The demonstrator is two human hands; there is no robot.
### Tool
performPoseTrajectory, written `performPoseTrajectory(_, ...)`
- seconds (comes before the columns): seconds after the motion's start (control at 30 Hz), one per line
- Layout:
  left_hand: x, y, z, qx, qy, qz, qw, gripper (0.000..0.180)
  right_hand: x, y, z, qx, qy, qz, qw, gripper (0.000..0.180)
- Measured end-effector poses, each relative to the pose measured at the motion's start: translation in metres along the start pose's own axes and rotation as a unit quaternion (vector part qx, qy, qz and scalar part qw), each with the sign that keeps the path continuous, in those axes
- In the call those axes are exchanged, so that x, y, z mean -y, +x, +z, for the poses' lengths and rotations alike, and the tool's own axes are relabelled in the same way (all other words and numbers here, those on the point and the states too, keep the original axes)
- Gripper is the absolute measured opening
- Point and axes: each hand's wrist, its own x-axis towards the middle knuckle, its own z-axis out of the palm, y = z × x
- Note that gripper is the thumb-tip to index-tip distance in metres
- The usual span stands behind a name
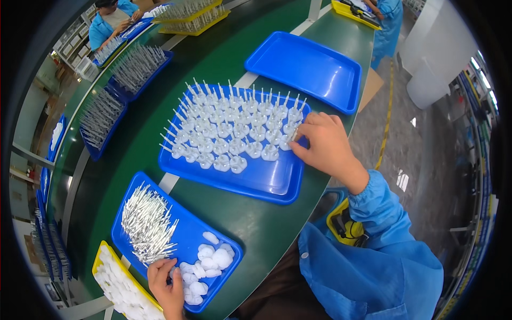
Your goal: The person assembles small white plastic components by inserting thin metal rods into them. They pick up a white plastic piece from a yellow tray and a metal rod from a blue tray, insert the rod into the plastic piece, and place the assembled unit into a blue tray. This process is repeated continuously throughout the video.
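My right hand (328,143) reaches over the right edge of a blue tray (277,184), thumb and fingers closed in a pinch beside the last white pieces. What is between the fingertips is mostly hidden. Rows of clear-white faceted pieces (237,146), each with a thin pin standing up, fill most of that tray. My left hand (166,288), fingers curled together, is over a nearer blue tray (232,261), between a heap of thin metallic pins (146,221) and a pile of loose white round pieces (213,258). Anything in its fingertips is too small to make out.
A bare blue tray (304,69) lies at the far right. Yellow-rimmed tray of white pieces (120,288) is at lower left. Blue trays of upright pins (101,120) stand across the green table (213,64). A person in blue (109,24) works at the far left; another (386,26) stands far right.
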Motion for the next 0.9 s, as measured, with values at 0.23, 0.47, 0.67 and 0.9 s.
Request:
performPoseTrajectory(0.23, -0.014, 0.000, 0.006, -0.028, -0.068, -0.080, 0.994, 0.026, 0.003, 0.001, 0.003, -0.038, -0.026, -0.022, 0.999, 0.016)
performPoseTrajectory(0.47, -0.013, 0.001, 0.006, -0.031, -0.070, -0.074, 0.994, 0.026, 0.007, 0.005, 0.001, -0.031, -0.039, -0.029, 0.998, 0.015)
performPoseTrajectory(0.67, -0.013, 0.000, 0.006, -0.036, -0.079, -0.078, 0.993, 0.026, 0.007, 0.002, -0.004, -0.003, -0.018, 0.002, 1.000, 0.014)
performPoseTrajectory(0.9, -0.013, 0.000, 0.006, -0.044, -0.072, -0.055, 0.995, 0.027, 0.000, 0.001, -0.011, 0.019, 0.004, -0.007, 1.000, 0.009)
